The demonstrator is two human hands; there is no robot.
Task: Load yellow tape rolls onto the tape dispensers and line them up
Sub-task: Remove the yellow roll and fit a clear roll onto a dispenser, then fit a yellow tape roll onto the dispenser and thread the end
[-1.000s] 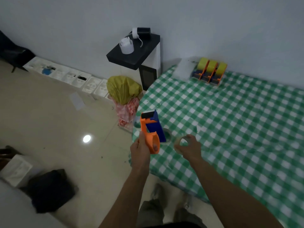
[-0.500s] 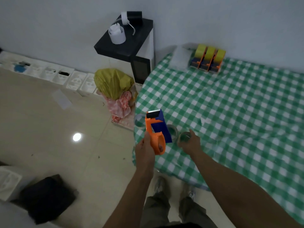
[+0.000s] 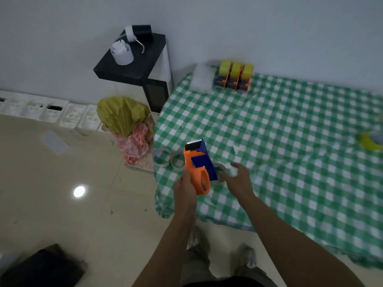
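Head view: left hand (image 3: 185, 189) grips the orange dispenser (image 3: 199, 162) by its handle, over the table (image 3: 290, 162) near edge. Right hand (image 3: 238, 179) is over a tape ring (image 3: 220, 167); blur hides its grip. Three loaded dispensers (image 3: 234, 78) stand side by side at the wall.

Lighting is dim and even, with a bluish-grey cast and muted colours. One round glare spot (image 3: 79, 191) on the glossy floor (image 3: 51, 214) reflects a source overhead. Shadows are soft and faint. The right hand (image 3: 238, 180) is motion-blurred. The checked cloth (image 3: 290, 162) smears toward the right edge. Wide-angle bowing shows at the frame margins.
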